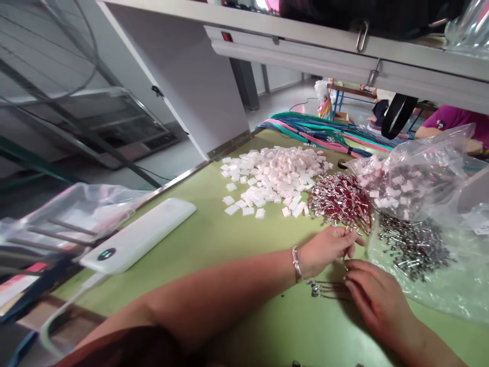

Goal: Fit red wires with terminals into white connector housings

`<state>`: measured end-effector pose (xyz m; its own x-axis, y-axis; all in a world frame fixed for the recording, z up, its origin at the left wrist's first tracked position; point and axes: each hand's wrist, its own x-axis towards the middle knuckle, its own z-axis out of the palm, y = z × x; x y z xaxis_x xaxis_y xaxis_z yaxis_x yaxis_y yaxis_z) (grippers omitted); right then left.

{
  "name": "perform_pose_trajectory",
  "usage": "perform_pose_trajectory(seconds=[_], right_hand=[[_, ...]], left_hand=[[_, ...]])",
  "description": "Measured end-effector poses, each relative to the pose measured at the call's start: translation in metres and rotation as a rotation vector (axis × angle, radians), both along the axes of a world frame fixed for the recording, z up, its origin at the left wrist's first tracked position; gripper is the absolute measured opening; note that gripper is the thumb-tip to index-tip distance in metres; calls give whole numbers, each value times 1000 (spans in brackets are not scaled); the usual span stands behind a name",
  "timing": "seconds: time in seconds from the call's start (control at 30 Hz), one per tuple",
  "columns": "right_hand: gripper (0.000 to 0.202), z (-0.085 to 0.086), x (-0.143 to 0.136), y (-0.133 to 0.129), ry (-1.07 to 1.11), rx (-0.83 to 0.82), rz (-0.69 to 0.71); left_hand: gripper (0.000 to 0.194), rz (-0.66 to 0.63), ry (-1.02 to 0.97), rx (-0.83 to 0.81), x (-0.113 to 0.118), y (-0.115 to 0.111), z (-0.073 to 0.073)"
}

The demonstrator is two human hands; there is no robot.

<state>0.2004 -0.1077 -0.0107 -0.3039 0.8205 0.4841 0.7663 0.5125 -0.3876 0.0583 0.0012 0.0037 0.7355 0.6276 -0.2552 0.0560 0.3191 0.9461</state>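
Note:
My left hand (328,248), with a bracelet at the wrist, reaches in from the left. Its fingertips are pinched on a thin red wire lead just in front of the wire pile. Close beside it, my right hand (382,295) has its fingers bent together, thumb and forefinger near the same lead. Several short red wires (330,289) with silvery metal ends stick out leftward from under its fingers, roughly side by side. Beyond my left hand lies a heap of red wires (342,199) with metal terminals. Dark wires (416,244) with metal ends are piled at the right.
Many small white plastic housings (273,173) are spread across the green table (214,265). A clear bag (416,168) of housings stands at the right. Bundled coloured cables (317,130) lie at the back. A white power bank (141,234) with a cable sits left. Another person's purple sleeve (454,122) shows behind.

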Motion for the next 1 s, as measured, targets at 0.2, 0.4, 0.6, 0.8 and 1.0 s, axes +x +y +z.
perform_pose_trajectory(seconds=[0.2,0.4,0.6,0.8,1.0], right_hand=[[13,16,27,2,167,-52,-351],[17,14,21,6,270,-120,-361],[20,13,21,8,269,-196,-349],[25,15,18,5,213,-355,-266],[23,11,27,6,229,-477,-293]], left_hand=[[30,-36,190,601,-3,2,5],[31,-108,214,709,-2,-5,1],[31,-190,266,837,-7,-3,-1],[17,-425,476,1326,-12,-1,-1],[20,-497,588,1345,-7,0,2]])
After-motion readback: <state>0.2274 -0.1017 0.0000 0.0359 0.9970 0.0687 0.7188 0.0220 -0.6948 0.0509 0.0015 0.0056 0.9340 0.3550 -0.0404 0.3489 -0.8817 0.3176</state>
